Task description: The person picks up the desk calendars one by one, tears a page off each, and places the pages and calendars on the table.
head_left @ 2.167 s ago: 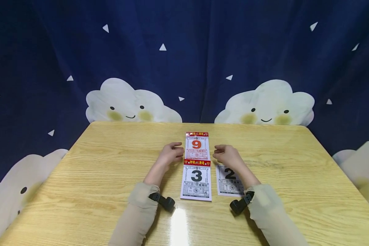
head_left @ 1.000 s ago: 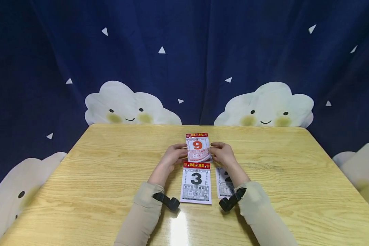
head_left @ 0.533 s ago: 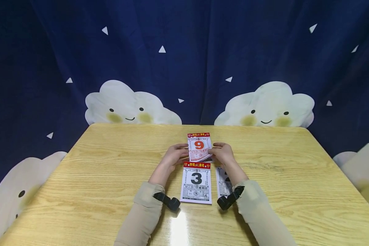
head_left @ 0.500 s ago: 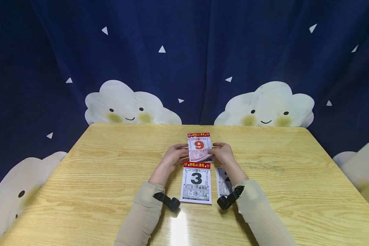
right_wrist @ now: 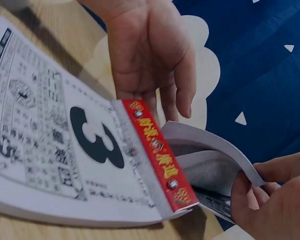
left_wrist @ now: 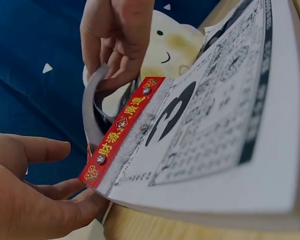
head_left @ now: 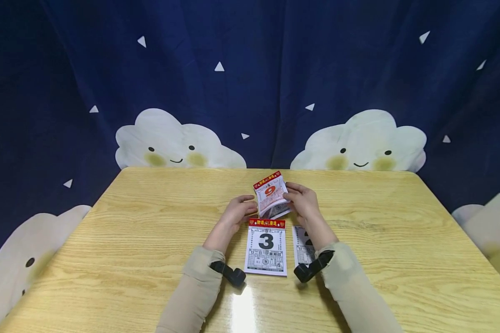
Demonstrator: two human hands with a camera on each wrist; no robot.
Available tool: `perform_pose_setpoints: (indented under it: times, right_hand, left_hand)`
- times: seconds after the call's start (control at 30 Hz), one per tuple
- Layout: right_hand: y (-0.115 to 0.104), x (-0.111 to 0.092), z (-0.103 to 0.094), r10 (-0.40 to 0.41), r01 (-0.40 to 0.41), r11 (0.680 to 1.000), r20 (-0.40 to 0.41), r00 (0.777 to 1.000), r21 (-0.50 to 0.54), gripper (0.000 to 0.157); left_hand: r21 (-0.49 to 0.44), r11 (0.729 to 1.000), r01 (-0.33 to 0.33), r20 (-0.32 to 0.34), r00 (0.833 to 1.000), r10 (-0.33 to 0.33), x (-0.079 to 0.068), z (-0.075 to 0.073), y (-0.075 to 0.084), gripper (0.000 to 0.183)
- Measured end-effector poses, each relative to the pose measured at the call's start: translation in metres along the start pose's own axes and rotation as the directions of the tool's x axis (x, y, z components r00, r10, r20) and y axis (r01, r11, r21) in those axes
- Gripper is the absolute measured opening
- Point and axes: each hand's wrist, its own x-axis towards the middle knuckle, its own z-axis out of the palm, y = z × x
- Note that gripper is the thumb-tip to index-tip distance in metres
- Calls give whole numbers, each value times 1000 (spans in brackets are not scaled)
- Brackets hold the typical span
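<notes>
A tear-off calendar pad with a red 9 (head_left: pixel 270 190) is tilted, its red header higher at the right and its lower pages curling up. My right hand (head_left: pixel 305 202) pinches its right edge between thumb and fingers; in the right wrist view the right hand (right_wrist: pixel 280 200) grips the bent pages. My left hand (head_left: pixel 238 212) is beside its left edge with fingers extended; in the left wrist view the left hand (left_wrist: pixel 35 195) has thumb and fingers apart. Just in front lies a thick calendar pad with a black 3 (head_left: pixel 265 252), which partly hides the 9 pad in both wrist views.
Partly under my right forearm lies a calendar sheet or pad with a black 2 (head_left: pixel 303 252). All lie on a light wooden table (head_left: pixel 158 222). A dark blue curtain (head_left: pixel 250 92) with smiling clouds hangs behind the far edge.
Both hands have come in towards the 9 calendar. My right hand has taken its right edge, and the pad has turned anticlockwise and lifted, its pages bending. The 3 calendar stays put.
</notes>
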Motion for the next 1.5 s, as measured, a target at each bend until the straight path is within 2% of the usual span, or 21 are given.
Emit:
perform_pose_setpoints:
  times: [0.23, 0.4, 0.53, 0.63, 0.73, 0.8, 0.9, 1.0, 1.13, 1.27, 1.5]
  right_hand:
    - [-13, -6, 2, -32, 24, 994, 65, 997, 109, 46]
    - [-22, -11, 5, -62, 49, 991, 96, 993, 128, 46]
    - [-31, -18, 7, -99, 67, 972, 134, 986, 224, 47]
    - [-36, -23, 8, -139, 79, 943, 165, 977, 324, 49]
    - [-40, -27, 8, -161, 89, 927, 171, 972, 364, 49]
    - [-41, -29, 7, -164, 98, 932, 165, 973, 348, 48]
    - [-39, -30, 4, -170, 122, 950, 150, 974, 286, 47]
    - [-35, -29, 0, -185, 154, 966, 138, 973, 209, 46]
    - [-28, -26, -5, -221, 215, 975, 113, 969, 59, 44]
    - [-22, -27, -9, -270, 276, 960, 99, 958, -53, 43]
    - [-14, -29, -14, -256, 260, 952, 43, 966, -165, 38]
  left_hand:
    - [93, 995, 30, 49, 998, -34, 1, 1, 0, 43]
    - [151, 988, 43, 68, 996, -53, -3, 3, 4, 43]
    - [183, 982, 39, 76, 996, -54, 0, 4, 3, 45]
    - [154, 988, 21, 83, 996, -34, -1, 7, 7, 48]
    - [84, 996, -33, 73, 997, 26, -1, 9, 10, 46]
    - [22, 997, -75, 51, 996, 74, -1, 10, 12, 42]
    - [-55, 991, -126, -16, 992, 125, 1, 9, 13, 37]
    - [-144, 979, -147, -64, 988, 139, 2, 7, 13, 35]
    - [-228, 961, -153, -87, 987, 137, 2, 5, 14, 33]
    - [-255, 955, -154, -96, 986, 133, 1, 2, 16, 34]
    - [-235, 961, -144, -62, 989, 133, -3, -4, 19, 33]
